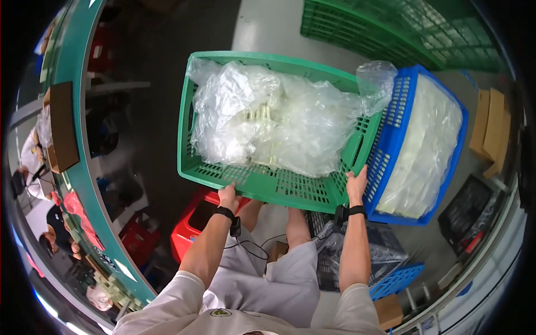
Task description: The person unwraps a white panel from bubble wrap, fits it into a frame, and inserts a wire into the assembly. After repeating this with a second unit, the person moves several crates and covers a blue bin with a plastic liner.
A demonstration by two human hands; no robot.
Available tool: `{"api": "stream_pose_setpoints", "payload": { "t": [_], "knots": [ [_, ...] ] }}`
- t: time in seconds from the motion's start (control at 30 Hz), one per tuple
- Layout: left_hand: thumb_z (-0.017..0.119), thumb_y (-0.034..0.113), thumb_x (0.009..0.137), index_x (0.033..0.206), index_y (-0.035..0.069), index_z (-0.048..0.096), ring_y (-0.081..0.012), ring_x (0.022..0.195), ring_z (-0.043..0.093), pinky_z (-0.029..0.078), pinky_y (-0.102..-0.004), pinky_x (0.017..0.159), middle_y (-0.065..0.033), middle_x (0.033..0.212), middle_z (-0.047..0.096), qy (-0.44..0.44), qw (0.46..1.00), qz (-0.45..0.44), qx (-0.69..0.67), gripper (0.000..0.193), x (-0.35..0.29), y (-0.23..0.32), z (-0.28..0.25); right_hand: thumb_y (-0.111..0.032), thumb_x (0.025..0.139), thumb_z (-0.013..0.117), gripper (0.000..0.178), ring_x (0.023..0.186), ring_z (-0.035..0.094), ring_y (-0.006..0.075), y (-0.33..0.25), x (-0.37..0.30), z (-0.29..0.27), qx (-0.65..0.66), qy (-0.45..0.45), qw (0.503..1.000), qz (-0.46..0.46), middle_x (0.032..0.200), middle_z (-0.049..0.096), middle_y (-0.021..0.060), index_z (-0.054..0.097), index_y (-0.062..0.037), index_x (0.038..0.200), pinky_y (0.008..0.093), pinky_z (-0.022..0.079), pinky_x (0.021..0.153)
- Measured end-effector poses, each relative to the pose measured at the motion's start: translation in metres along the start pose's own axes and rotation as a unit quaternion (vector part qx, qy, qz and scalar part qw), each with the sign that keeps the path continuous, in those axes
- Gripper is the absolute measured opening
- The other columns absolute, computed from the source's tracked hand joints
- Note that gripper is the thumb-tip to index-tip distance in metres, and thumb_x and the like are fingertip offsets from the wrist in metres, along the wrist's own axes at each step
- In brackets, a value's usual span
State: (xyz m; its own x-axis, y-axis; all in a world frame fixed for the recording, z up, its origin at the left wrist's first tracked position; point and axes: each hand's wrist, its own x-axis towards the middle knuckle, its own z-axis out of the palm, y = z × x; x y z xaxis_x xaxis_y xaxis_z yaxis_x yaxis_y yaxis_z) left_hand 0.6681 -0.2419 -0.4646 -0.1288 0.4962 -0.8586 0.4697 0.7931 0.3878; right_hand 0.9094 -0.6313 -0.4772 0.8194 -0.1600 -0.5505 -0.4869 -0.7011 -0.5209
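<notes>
A large green plastic basket (268, 192) with slotted walls is in front of me, slightly tilted. Clear plastic bags (312, 128) fill much of it, and pale items show faintly through the film. My left hand (228, 196) grips the near rim left of its middle. At the near right corner, my right hand (356, 185) is closed round the rim. Fingers of both hands are partly hidden by the basket's edge. One bag end (377, 84) hangs over the far right side, toward a blue basket (385, 151) beside it.
Plastic-wrapped pale material (424, 145) lies in the blue basket. A green-edged workbench (106, 212) runs along the left, carrying a cardboard box (64, 125). Below my hands stand a red stool (184, 231) and a dark crate (357, 251). Green crates (368, 33) stand at the far side.
</notes>
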Motion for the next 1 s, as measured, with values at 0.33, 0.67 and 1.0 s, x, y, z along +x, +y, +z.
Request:
{"api": "stream_pose_setpoints", "payload": {
  "t": [0.33,0.67,1.0],
  "knots": [
    [0.071,0.019,0.094,0.096,-0.006,0.069,-0.0231,0.074,0.066,0.054,-0.0421,0.062,-0.0127,0.092,0.071,0.005,0.986,0.079,0.144,0.025,0.097,0.078,-0.005,-0.005,0.092,0.069,0.062,0.104,0.072,0.0456,-0.041,-0.014,0.058,0.071,-0.037,0.996,0.048,0.121,0.07,0.0295,0.042,0.0023,0.148,0.048,0.056,0.092],
    [0.065,0.018,0.101,0.113,-0.001,0.065,-0.0301,0.082,0.073,0.063,-0.0457,0.063,-0.0146,0.099,0.072,-0.088,0.992,-0.003,0.091,0.023,0.115,0.159,-0.034,-0.025,0.095,0.075,0.067,0.12,0.064,0.0513,-0.144,-0.002,0.094,-0.061,-0.121,0.989,0.063,0.129,0.067,0.0329,0.042,0.002,0.147,0.0523,0.053,0.1],
    [0.061,0.019,0.101,0.102,-0.003,0.071,-0.0174,0.073,0.069,0.054,-0.0326,0.064,-0.01,0.076,0.07,-0.274,0.712,0.381,0.523,0.024,-0.099,0.181,0.168,-0.023,0.104,0.069,0.032,0.096,0.075,0.0202,0.008,0.004,-0.077,0.389,-0.067,0.912,0.114,0.111,0.076,0.0122,0.063,-0.0043,0.129,0.0298,0.059,0.08]
  ]
}}
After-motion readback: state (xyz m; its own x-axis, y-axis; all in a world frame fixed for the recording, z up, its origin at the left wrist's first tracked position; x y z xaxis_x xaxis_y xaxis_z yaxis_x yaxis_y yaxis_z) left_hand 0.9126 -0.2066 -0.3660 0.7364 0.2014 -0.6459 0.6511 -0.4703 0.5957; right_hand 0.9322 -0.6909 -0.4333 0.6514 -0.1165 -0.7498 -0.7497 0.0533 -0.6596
